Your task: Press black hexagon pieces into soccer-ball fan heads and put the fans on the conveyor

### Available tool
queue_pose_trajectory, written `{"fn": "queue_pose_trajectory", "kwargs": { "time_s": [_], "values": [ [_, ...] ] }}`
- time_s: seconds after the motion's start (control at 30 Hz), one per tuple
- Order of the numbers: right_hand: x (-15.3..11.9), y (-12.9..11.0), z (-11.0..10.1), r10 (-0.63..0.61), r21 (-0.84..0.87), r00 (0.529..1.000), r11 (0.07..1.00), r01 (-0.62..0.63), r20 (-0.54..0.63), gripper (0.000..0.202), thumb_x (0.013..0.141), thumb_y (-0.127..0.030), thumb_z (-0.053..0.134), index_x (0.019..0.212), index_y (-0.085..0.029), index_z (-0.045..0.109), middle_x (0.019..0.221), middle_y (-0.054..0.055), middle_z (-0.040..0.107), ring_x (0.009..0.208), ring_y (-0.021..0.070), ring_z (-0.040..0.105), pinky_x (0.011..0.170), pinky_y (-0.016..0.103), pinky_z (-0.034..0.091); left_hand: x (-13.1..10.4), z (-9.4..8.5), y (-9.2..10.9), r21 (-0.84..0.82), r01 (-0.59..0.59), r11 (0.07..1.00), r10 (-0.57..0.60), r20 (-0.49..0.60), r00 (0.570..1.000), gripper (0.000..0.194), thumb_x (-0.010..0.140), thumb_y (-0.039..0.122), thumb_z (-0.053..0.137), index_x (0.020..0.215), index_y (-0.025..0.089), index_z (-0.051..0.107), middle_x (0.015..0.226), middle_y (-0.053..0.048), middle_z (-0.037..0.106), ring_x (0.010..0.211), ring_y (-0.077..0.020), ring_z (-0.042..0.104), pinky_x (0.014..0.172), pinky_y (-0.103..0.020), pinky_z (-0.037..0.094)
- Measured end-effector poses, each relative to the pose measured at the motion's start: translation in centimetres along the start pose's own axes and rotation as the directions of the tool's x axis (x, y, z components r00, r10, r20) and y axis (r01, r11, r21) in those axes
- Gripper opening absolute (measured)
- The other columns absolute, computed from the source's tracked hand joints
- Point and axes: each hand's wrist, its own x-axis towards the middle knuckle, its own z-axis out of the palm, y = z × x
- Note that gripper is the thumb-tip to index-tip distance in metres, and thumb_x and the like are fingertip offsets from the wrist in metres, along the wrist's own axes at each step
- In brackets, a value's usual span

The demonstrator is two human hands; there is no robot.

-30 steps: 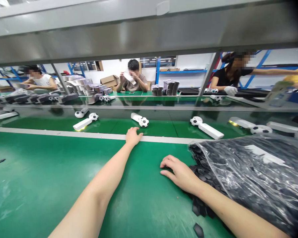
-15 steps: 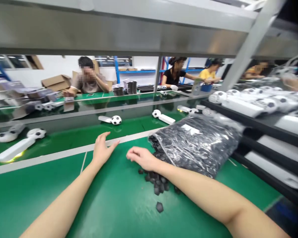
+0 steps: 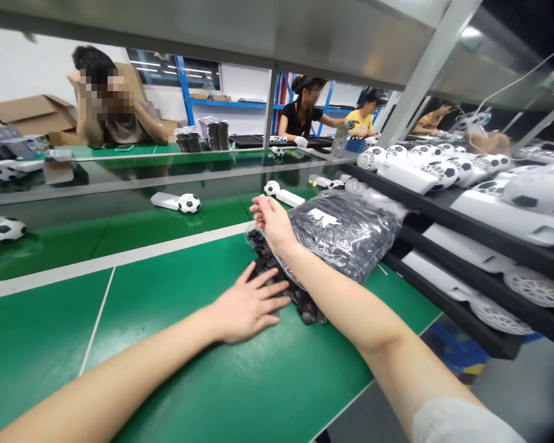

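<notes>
My left hand lies with fingers spread over a heap of small black pieces on the green worktop. Some pieces show between its fingers. Just beyond it, my right hand is above the mouth end of a clear plastic bag packed with more black pieces. The right fingers are loosely curled in; whether anything is inside them is hidden. The bag lies on its side, its near part covered by my right forearm.
White parts with football-patterned ends lie on the green conveyor belt ahead. Stacked black trays with more white parts stand to the right. Several people sit across the line, one person at the left. A grey beam crosses overhead.
My left hand has moved right and down onto the black pieces, which are bunched closer to the bag. My right hand has lifted away from them toward the bag's far side. The view has shifted right.
</notes>
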Motion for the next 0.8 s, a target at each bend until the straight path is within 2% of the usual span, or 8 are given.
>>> {"fn": "queue_pose_trajectory", "kwargs": {
  "time_s": [0.17,0.3,0.37,0.43,0.5,0.57,0.7,0.8],
  "values": [
    [0.8,1.0,-0.9,0.010,-0.053,1.000,0.999,-0.011,-0.011,0.030,0.078,-0.049,0.048,0.082,-0.019,0.052,0.071,-0.002,0.054,0.052,0.0053,0.043,0.044,0.016,0.032,-1.2,-1.1,-5.1,0.044,0.130,0.990,-0.127,-0.066,0.990,0.039,0.088,0.041,0.037,0.126,0.033,0.043,0.136,0.000,0.040,0.131,-0.0249,0.022,0.106,-0.051,0.007],
    [0.6,2.3,-1.0,0.001,-0.223,0.999,0.975,0.010,0.051,0.027,0.082,-0.043,0.043,0.080,-0.017,0.052,0.070,-0.001,0.054,0.056,0.0068,0.046,0.053,0.019,0.039,-2.2,-1.1,-6.4,-0.018,0.236,0.972,-0.235,-0.207,0.950,0.035,0.086,0.040,0.042,0.116,0.027,0.054,0.130,-0.003,0.048,0.122,-0.0224,0.039,0.103,-0.042,0.026],
    [0.2,2.9,-0.9,-0.050,-0.422,0.987,0.900,0.111,0.153,0.022,0.081,-0.037,0.047,0.080,-0.017,0.053,0.074,0.000,0.056,0.065,0.0096,0.050,0.065,0.024,0.042,-2.4,-1.0,-6.7,-0.083,0.315,0.946,-0.324,-0.345,0.881,0.032,0.085,0.037,0.042,0.110,0.024,0.058,0.126,-0.005,0.050,0.118,-0.0215,0.043,0.100,-0.039,0.032],
    [-0.2,3.5,-0.8,-0.102,-0.619,0.951,0.737,0.270,0.293,0.015,0.078,-0.031,0.053,0.083,-0.017,0.055,0.084,0.003,0.057,0.080,0.0140,0.051,0.078,0.029,0.041,-2.5,-0.9,-7.2,-0.176,0.450,0.876,-0.476,-0.477,0.739,0.033,0.085,0.038,0.041,0.108,0.022,0.058,0.124,-0.007,0.050,0.117,-0.0214,0.043,0.100,-0.038,0.033],
    [-0.6,3.9,-0.7,-0.113,-0.719,0.909,0.575,0.389,0.402,0.016,0.077,-0.027,0.056,0.090,-0.017,0.056,0.094,0.006,0.057,0.095,0.0177,0.049,0.088,0.034,0.036,-2.8,-0.9,-8.2,-0.275,0.579,0.767,-0.624,-0.531,0.574,0.036,0.084,0.039,0.039,0.110,0.019,0.055,0.122,-0.008,0.051,0.116,-0.0217,0.044,0.099,-0.037,0.033],
    [-0.8,4.2,-0.6,-0.103,-0.744,0.894,0.519,0.421,0.435,0.019,0.079,-0.027,0.055,0.095,-0.017,0.056,0.099,0.008,0.056,0.101,0.0188,0.047,0.091,0.035,0.034,-3.0,-1.0,-9.5,-0.335,0.652,0.680,-0.710,-0.525,0.470,0.039,0.085,0.039,0.035,0.112,0.017,0.053,0.120,-0.009,0.052,0.115,-0.0214,0.045,0.098,-0.036,0.035],
    [-0.7,4.4,-0.7,-0.113,-0.734,0.916,0.563,0.379,0.386,0.020,0.081,-0.029,0.051,0.096,-0.017,0.056,0.097,0.007,0.056,0.092,0.0167,0.052,0.086,0.032,0.038,-2.4,-1.6,-13.1,-0.351,0.716,0.603,-0.767,-0.503,0.398,0.036,0.082,0.036,0.039,0.110,0.017,0.054,0.114,-0.008,0.056,0.109,-0.0218,0.050,0.092,-0.032,0.038],
    [-0.6,4.4,-0.8,-0.079,-0.720,0.931,0.612,0.327,0.355,0.020,0.079,-0.030,0.052,0.094,-0.017,0.056,0.096,0.005,0.057,0.080,0.0140,0.055,0.080,0.031,0.042,-0.1,-2.3,-15.9,-0.346,0.770,0.536,-0.820,-0.429,0.379,0.032,0.076,0.042,0.051,0.096,0.020,0.061,0.092,-0.006,0.064,0.091,-0.0235,0.058,0.079,-0.031,0.044]
  ]
}}
